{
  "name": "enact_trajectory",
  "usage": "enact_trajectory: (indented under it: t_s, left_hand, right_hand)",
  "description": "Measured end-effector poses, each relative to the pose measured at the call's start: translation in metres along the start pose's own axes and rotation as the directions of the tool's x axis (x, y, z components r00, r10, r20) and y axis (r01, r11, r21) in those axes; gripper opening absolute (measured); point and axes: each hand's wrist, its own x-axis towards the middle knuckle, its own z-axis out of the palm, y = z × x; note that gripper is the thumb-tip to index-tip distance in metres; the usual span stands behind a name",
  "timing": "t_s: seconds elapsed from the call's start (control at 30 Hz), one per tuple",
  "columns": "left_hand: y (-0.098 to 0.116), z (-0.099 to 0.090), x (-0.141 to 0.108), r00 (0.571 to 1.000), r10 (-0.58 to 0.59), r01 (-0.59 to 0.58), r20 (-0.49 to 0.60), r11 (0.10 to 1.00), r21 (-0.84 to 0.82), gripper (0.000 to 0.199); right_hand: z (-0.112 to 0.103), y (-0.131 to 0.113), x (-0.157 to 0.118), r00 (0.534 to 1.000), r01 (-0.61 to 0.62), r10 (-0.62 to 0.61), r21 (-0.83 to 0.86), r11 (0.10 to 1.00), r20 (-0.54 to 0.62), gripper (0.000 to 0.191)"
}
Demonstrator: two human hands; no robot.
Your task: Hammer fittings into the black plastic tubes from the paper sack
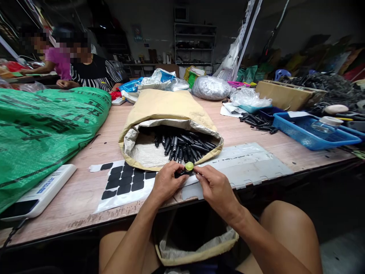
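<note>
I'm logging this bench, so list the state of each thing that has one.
Left hand: pinching a black piece.
Right hand: fingertips beside the yellow-green disc, grip unclear.
Tan sack: on its side, mouth open, black parts inside.
Lower sack: mouth open.
Sticker sheet: laid out, black squares on part of it.
Green bag: bulging.
Clear bag: stuffed, rounded.
Blue basket: open.
White device: cable at its near end.

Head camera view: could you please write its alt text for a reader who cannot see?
A person's left hand and right hand pinch a small dark item beside a round yellow-green piece, just before an open tan sack of black pen-like parts. A sheet of black patches lies near the left hand, with a green sack farther left.
</note>
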Motion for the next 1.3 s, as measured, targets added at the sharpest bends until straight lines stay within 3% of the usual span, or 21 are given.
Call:
enact_trajectory:
  t_s: [0.17, 0.33, 0.43, 0.53, 0.67, 0.73, 0.83, 1.0, 1.1, 1.2, 1.3]
  left_hand:
    - [-0.001, 0.001, 0.0, 1.0, -0.011, 0.011, 0.008, 1.0, -0.022, 0.014]
    - [-0.003, 0.003, 0.001, 1.0, -0.024, 0.024, 0.007, 1.0, -0.01, 0.014]
    - [-0.001, 0.002, 0.001, 1.0, -0.025, 0.025, 0.012, 1.0, -0.009, 0.014]
    - [0.002, 0.001, 0.0, 0.999, -0.04, 0.04, 0.015, 0.999, 0.006, 0.014]
    - [0.004, 0.0, -0.001, 0.999, -0.045, 0.044, 0.014, 0.998, 0.048, 0.019]
    - [0.004, 0.0, -0.001, 0.999, -0.038, 0.037, 0.016, 0.998, 0.057, 0.018]
    - [0.002, 0.0, 0.0, 0.999, -0.025, 0.023, 0.021, 0.998, 0.064, 0.015]
    - [0.002, -0.002, 0.002, 1.0, 0.012, -0.013, 0.027, 0.998, 0.058, 0.016]
    - [0.016, -0.007, -0.009, 0.999, 0.023, -0.023, 0.04, 1.0, -0.001, 0.018]
    - [0.043, -0.009, -0.038, 0.979, 0.033, -0.017, 0.203, 0.997, -0.08, 0.017]
    - [0.065, 0.004, -0.073, 0.887, 0.045, -0.015, 0.459, 0.997, -0.07, 0.012]
  right_hand:
    - [-0.006, 0.002, -0.002, 0.994, -0.002, 0.002, 0.0, 1.0, -0.105, 0.031]
    - [-0.006, 0.005, -0.006, 0.997, -0.049, 0.047, -0.03, 0.998, -0.061, 0.032]
    - [-0.018, 0.011, -0.003, 0.986, -0.044, 0.044, 0.002, 0.999, -0.163, 0.03]
    - [-0.039, 0.031, 0.005, 0.95, -0.092, 0.073, -0.046, 0.995, -0.304, 0.029]
    - [-0.059, 0.078, 0.017, 0.885, -0.342, 0.211, -0.271, 0.9, -0.415, 0.028]
    - [-0.061, 0.1, 0.022, 0.867, -0.445, 0.291, -0.367, 0.817, -0.405, 0.028]
    - [-0.057, 0.12, 0.024, 0.878, -0.47, 0.329, -0.49, 0.735, -0.349, 0.03]
    - [-0.049, 0.121, 0.021, 0.9, -0.431, 0.273, -0.595, 0.678, -0.34, 0.032]
    - [-0.049, 0.119, 0.02, 0.905, -0.421, 0.268, -0.606, 0.675, -0.33, 0.031]
    - [-0.049, 0.12, 0.02, 0.91, -0.409, 0.255, -0.616, 0.673, -0.326, 0.031]
    - [-0.048, 0.121, 0.02, 0.911, -0.408, 0.245, -0.632, 0.659, -0.333, 0.03]
